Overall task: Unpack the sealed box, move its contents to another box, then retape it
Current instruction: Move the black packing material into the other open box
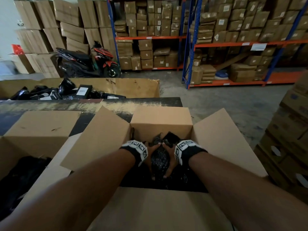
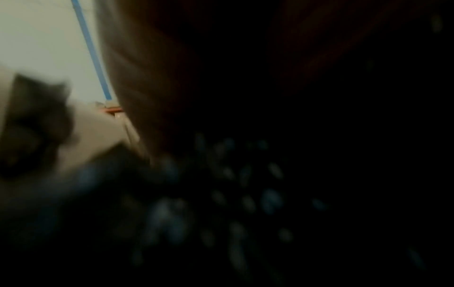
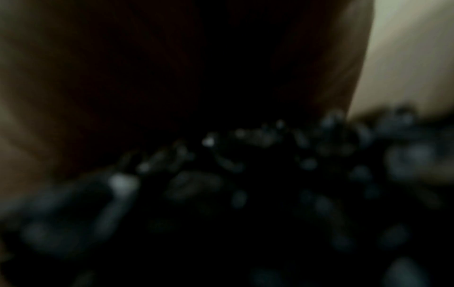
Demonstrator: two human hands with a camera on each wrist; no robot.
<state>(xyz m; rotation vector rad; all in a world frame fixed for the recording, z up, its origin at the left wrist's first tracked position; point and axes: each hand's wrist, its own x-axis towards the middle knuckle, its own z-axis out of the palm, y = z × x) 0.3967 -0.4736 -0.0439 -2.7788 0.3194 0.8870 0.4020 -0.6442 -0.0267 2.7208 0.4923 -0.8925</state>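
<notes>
An opened cardboard box [image 1: 160, 120] stands in front of me with its flaps spread out, and black plastic packets lie inside. Both hands reach into it. My left hand [image 1: 150, 161] and right hand [image 1: 170, 161] grip one shiny black packet [image 1: 159, 160] from either side, fingers curled round its edges. A second open box [image 1: 41, 127] sits to the left with dark packets [image 1: 23, 177] in it. Both wrist views are dark and blurred; the left shows only the black plastic [image 2: 221, 194], the right the crinkled packet [image 3: 245, 174].
A large flat carton [image 1: 136, 88] behind the black table [image 1: 50, 105] holds more black packets. A scooter [image 1: 86, 62] is parked by stacked cartons at the back. Blue and orange shelving [image 1: 188, 39] is full of boxes. Stacked cartons [image 1: 288, 139] stand close on my right.
</notes>
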